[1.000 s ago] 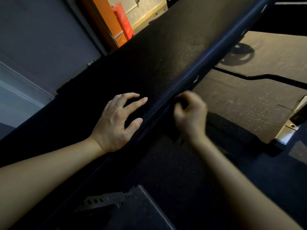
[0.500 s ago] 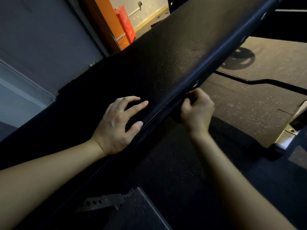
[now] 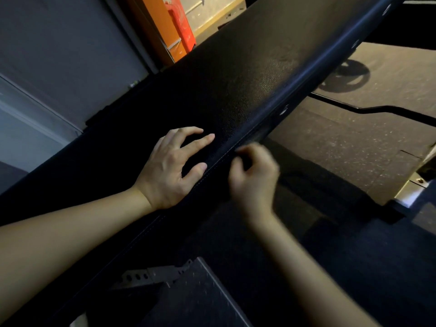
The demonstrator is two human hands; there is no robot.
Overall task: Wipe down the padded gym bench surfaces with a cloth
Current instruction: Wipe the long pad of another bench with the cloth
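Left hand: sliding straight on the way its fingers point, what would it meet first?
Nothing but bare bench pad: the left hand has a free run, likely drifting toward the pad's right edge.

Long black textured vinyl bench pad, stitched along its near edge; left hand rests flat on it.

The left hand rests on the bench pad, the right hand at its right edge.

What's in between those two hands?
Only the bench pad's stitched edge, in the head view. The left hand rests on top, the right hand at its side.
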